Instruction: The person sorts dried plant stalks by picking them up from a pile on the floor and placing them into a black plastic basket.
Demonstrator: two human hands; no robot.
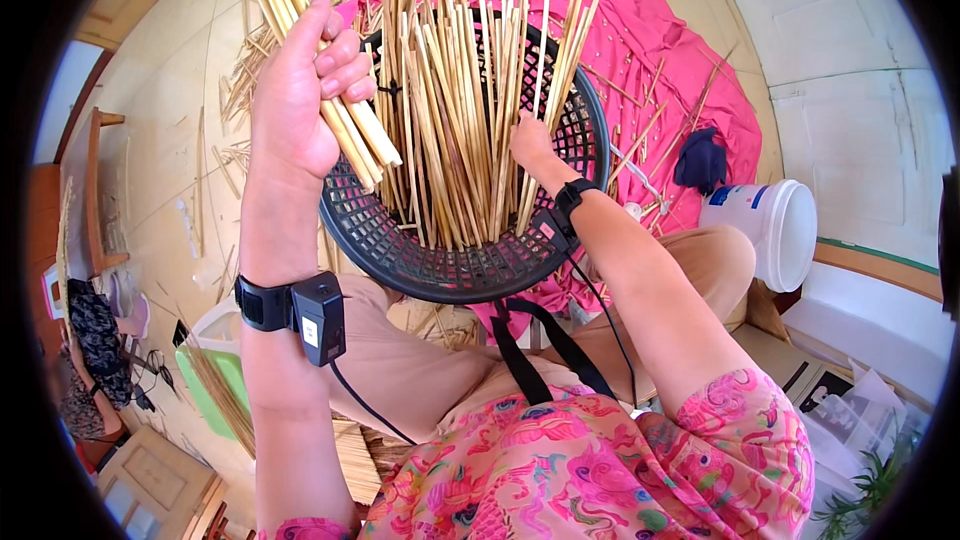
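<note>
My left hand [307,86], raised at the upper left, is closed around a small bundle of pale dried stalks [361,136]. Many more straw-coloured stalks [457,127] stand upright in a round black plastic mesh basket [450,281] before me. My right hand [534,141] is inside the basket's right part, among the stalks there, its fingers bent at a thin stalk; whether they grip it is hard to tell. Both wrists wear black straps with small boxes and cables.
Bright pink cloth [690,67] with loose stalk pieces spreads under and right of the basket. At right lie a white bucket [787,236] and a dark blue cloth [701,160]. A green and white plastic container [217,390] stands lower left. Another person [90,390] is at far left.
</note>
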